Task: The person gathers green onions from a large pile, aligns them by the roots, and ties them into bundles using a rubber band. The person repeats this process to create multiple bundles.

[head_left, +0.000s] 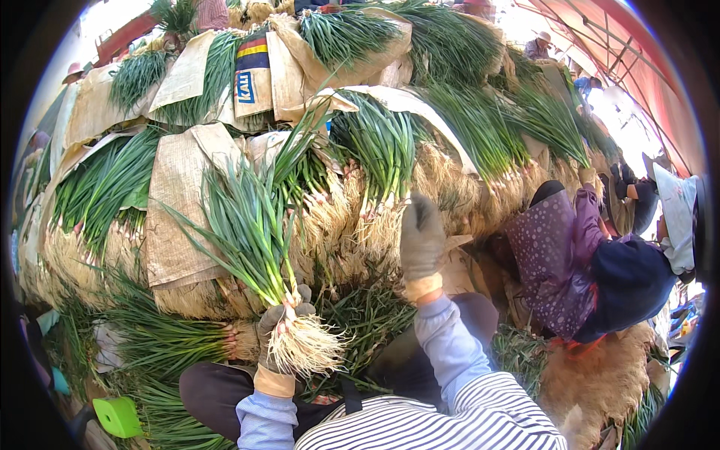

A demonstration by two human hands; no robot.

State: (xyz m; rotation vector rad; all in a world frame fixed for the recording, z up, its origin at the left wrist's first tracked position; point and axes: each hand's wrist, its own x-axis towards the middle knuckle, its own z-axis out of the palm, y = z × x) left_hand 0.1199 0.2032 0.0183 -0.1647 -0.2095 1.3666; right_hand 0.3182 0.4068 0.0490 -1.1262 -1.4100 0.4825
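My left hand (273, 337), in a grey work glove, is closed around the base of a bunch of green garlic (259, 247). Its long leaves lean up and away to the left. Pale roots (308, 344) spread out below the grip, towards my lap. My right hand (422, 236), also gloved, is slightly blurred and held beside the roots of the heap. Just left of its fingertips lies another bunch of green garlic (388, 152) with pinkish bulbs. How far apart those fingers are is unclear, and no plant shows plainly in them.
Woven sacks (185, 197) partly cover the stacked green garlic ahead. More bunches (174, 337) lie by my left knee, near a lime-green plastic stool (117, 416). Close on my right, a person in a purple dotted garment (540, 264) sits at the heap. Loose leaves (365, 320) litter the ground.
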